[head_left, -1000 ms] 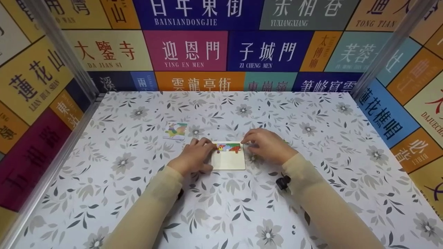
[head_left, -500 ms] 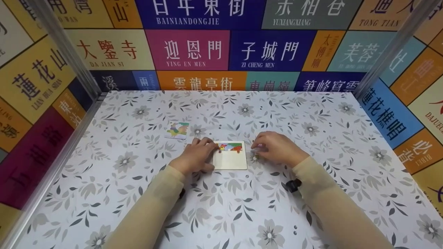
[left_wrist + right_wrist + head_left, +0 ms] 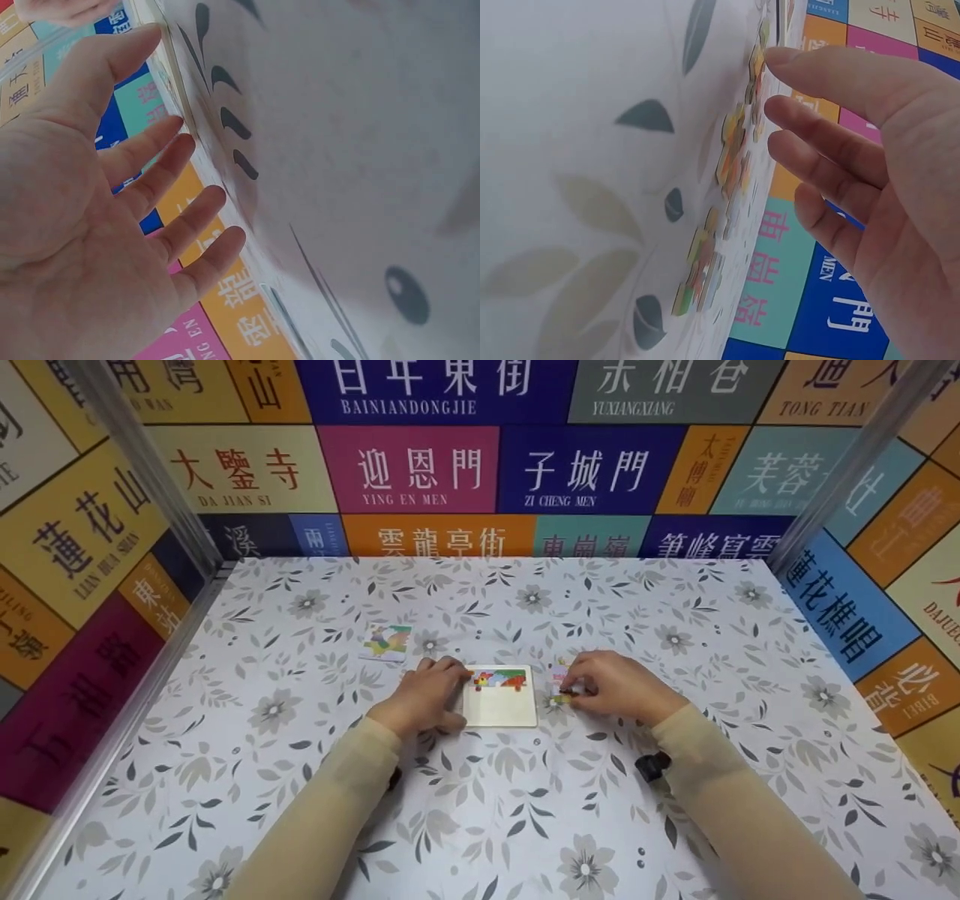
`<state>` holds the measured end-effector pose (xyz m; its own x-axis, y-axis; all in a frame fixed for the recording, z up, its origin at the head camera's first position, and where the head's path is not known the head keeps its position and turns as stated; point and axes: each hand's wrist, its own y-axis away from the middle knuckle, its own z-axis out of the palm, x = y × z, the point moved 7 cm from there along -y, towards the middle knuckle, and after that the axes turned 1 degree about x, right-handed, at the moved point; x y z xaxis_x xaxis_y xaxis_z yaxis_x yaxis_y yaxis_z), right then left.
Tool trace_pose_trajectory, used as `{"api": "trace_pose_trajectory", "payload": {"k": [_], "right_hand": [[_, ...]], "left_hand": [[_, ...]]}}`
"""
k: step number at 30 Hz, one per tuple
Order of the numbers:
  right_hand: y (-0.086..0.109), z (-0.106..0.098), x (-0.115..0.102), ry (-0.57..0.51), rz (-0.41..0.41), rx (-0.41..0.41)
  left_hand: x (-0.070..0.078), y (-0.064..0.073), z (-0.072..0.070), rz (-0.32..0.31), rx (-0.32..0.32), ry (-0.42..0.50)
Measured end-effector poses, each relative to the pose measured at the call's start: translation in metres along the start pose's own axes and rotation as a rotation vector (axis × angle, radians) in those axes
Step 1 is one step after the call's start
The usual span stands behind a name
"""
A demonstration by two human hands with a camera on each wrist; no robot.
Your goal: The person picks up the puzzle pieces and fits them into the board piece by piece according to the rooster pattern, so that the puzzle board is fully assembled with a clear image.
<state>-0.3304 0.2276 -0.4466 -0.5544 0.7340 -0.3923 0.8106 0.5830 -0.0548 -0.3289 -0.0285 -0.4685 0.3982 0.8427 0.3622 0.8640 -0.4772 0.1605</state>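
Observation:
A cream puzzle tray (image 3: 500, 710) lies mid-table, with a strip of joined colourful puzzle pieces (image 3: 500, 679) along its far edge. My left hand (image 3: 420, 697) rests against the tray's left side, fingertips at its upper left and thumb near the lower corner. The left wrist view shows the left hand's fingers loosely spread at the tray's edge. To the right of the tray, my right hand (image 3: 619, 682) is over loose puzzle pieces (image 3: 559, 671). In the right wrist view the right thumb tip meets a piece (image 3: 755, 75), and the fingertips are apart from the thumb.
A small picture card or puzzle section (image 3: 386, 643) lies beyond my left hand. Several loose puzzle pieces (image 3: 731, 150) lie flat near the right hand. The floral tablecloth (image 3: 480, 810) reaches walls with coloured sign panels (image 3: 409, 470) behind and at both sides.
My right hand has moved right, away from the tray's right edge, uncovering loose pieces beside its fingers. The left hand has stayed at the tray's left side. The camera view shifted slightly.

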Motion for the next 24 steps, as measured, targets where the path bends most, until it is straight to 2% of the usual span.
{"api": "trace_pose_trajectory", "payload": {"k": [9,17,24], "right_hand": [[0.0072,0.0002,0.0037,-0.012,-0.005,-0.018],[0.0107,-0.0009,0.0034,-0.015,-0.014,-0.009],[0.0068,0.0021,0.0029,-0.009,-0.02,-0.01]], "left_hand": [[0.0003,0.0005,-0.0008,-0.005,0.019,0.001],[0.0037,0.0011,-0.0045,0.096,0.055,-0.03],[0.0013,0.0006,-0.0053,0.109,0.059,-0.028]]}}
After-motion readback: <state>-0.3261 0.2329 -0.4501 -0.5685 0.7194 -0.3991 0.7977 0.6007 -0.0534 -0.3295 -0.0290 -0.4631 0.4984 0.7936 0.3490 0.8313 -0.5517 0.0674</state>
